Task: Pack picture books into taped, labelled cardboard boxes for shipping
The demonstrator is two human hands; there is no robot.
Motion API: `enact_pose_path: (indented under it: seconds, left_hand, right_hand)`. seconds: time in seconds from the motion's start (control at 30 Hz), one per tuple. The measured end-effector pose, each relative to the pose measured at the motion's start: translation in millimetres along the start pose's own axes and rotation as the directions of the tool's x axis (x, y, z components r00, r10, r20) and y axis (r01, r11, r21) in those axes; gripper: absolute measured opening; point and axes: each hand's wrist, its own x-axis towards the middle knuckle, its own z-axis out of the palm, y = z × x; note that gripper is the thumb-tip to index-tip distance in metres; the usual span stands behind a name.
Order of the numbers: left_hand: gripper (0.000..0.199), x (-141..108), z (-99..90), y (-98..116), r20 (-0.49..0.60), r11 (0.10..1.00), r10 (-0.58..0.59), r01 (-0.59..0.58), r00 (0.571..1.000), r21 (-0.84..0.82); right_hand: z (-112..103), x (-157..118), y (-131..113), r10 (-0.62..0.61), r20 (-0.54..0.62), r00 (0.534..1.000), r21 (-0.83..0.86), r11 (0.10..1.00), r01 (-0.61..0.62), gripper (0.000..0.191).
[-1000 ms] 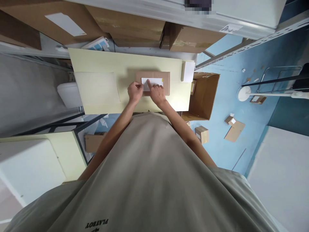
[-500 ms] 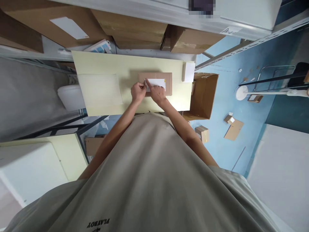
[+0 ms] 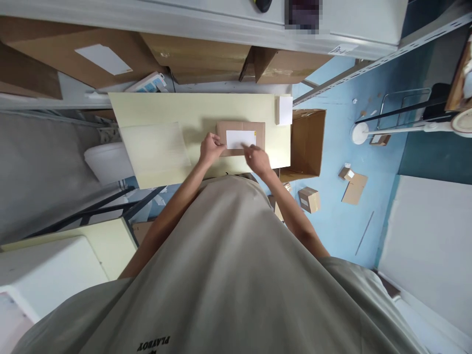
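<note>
A small brown cardboard box (image 3: 240,126) lies flat on the pale yellow table (image 3: 202,105). On its top face is a white label (image 3: 236,139) with a small yellow mark at the upper right corner. My left hand (image 3: 211,148) is at the box's left edge, thumb near the label's lower left corner, fingers bent; whether it pinches anything is too small to see. My right hand (image 3: 257,158) is over the lower right of the box, its index finger pointing at the label's lower edge and the other fingers curled, with nothing seen in it.
A white box (image 3: 284,110) stands at the table's right end, beside a large open carton (image 3: 308,147). A translucent sheet (image 3: 155,147) covers the table's left part. Behind, large cartons (image 3: 206,56) line a shelf (image 3: 221,22).
My right hand has slid right and toward me, off the label's upper left corner, and the label's face shows more. The left hand stays by the box's left edge. The view has shifted slightly.
</note>
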Motion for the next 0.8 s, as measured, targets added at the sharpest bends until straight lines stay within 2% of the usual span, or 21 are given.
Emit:
enact_pose_path:
  seconds: [0.07, 0.1, 0.13, 0.2, 0.3, 0.4, 0.5, 0.6, 0.7, 0.8]
  left_hand:
    - [0.050, -6, -4.1, -5, 0.022, 0.997, 0.031, -0.032, 0.999, 0.065]
    - [0.054, -9, -5.7, -9, 0.039, 0.996, 0.031, -0.034, 0.999, 0.087]
    - [0.059, -12, -7.1, -13, 0.066, 0.995, 0.019, -0.026, 0.998, 0.097]
    - [0.070, -17, -10.0, -23, 0.155, 0.996, -0.015, 0.002, 0.988, 0.084]
    - [0.078, -25, -17.3, -37, 0.269, 1.000, 0.007, -0.011, 0.963, 0.011]
    - [0.077, -38, -28.3, -41, 0.239, 0.997, 0.075, -0.076, 0.968, -0.004]
    - [0.058, -50, -36.9, -33, 0.154, 0.986, 0.167, -0.168, 0.974, -0.009]
    - [0.031, -54, -35.3, -21, 0.106, 0.959, 0.283, -0.281, 0.953, -0.033]
    - [0.025, -51, -24.0, -14, 0.140, 0.960, 0.277, -0.279, 0.950, -0.008]
    - [0.030, -48, -12.2, -12, 0.185, 0.972, 0.230, -0.233, 0.955, -0.004]
  right_hand:
    - [2, 0, 30, 0.193, -0.178, 0.965, 0.106, 0.979, -0.176, 0.057]
    - [5, 0, 44, 0.278, -0.214, 0.936, 0.179, 0.954, -0.242, 0.057]
    - [10, 1, 56, 0.346, -0.205, 0.916, 0.264, 0.920, -0.288, 0.056]
    - [25, -1, 73, 0.417, -0.100, 0.903, 0.458, 0.825, -0.330, 0.057]
    - [48, -7, 75, 0.432, -0.002, 0.902, 0.670, 0.670, -0.320, 0.060]
    - [60, -21, 67, 0.481, -0.067, 0.874, 0.793, 0.557, -0.246, 0.066]
    - [57, -39, 63, 0.512, -0.192, 0.837, 0.869, 0.485, -0.098, 0.076]
    - [52, -57, 63, 0.522, -0.275, 0.808, 0.886, 0.464, 0.002, 0.079]
    - [53, -70, 65, 0.554, -0.214, 0.805, 0.900, 0.432, -0.058, 0.081]
    - [61, -79, 70, 0.594, -0.126, 0.794, 0.915, 0.380, -0.138, 0.081]
